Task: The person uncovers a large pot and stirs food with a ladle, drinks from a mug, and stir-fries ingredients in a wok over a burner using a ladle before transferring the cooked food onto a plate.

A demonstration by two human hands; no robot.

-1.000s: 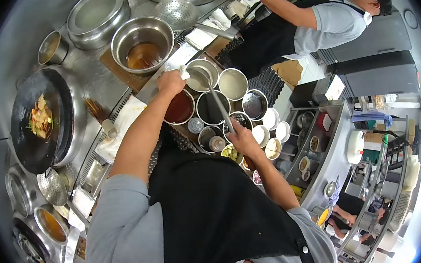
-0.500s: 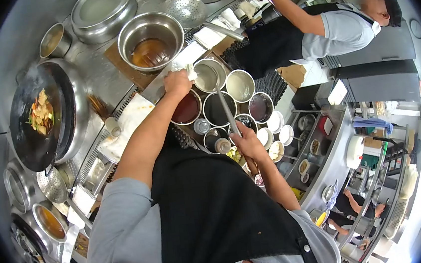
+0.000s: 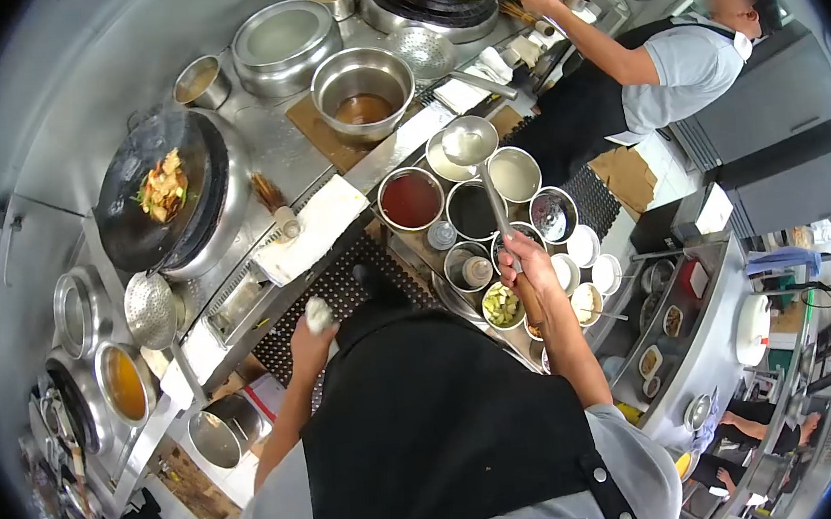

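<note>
My right hand (image 3: 526, 262) is closed around the handle of a metal ladle (image 3: 470, 141). The ladle's bowl is over the pots of sauce, above a pot of pale liquid (image 3: 449, 163). Low beside my apron, my left hand (image 3: 311, 348) grips a small crumpled white cloth (image 3: 319, 314), clear of the counter edge. Close to the ladle are a pot of red-brown sauce (image 3: 411, 200), a pot of cloudy liquid (image 3: 515, 174) and a pot of dark sauce (image 3: 471, 208). A pot of chopped pale-green pieces (image 3: 504, 305) sits near my right forearm.
To the left, a wok (image 3: 125, 211) holds steaming stir-fried food (image 3: 164, 187). A steel bowl with brown liquid (image 3: 364, 111) stands behind the pots, near a perforated skimmer (image 3: 420, 53). A folded white cloth (image 3: 314, 231) lies along the counter edge. A co-worker (image 3: 660, 65) works at another wok.
My left hand has drawn back from the counter beside the pots to near my apron, still gripping the white cloth. The ladle's bowl has lifted into view above the pots. The view has shifted.
</note>
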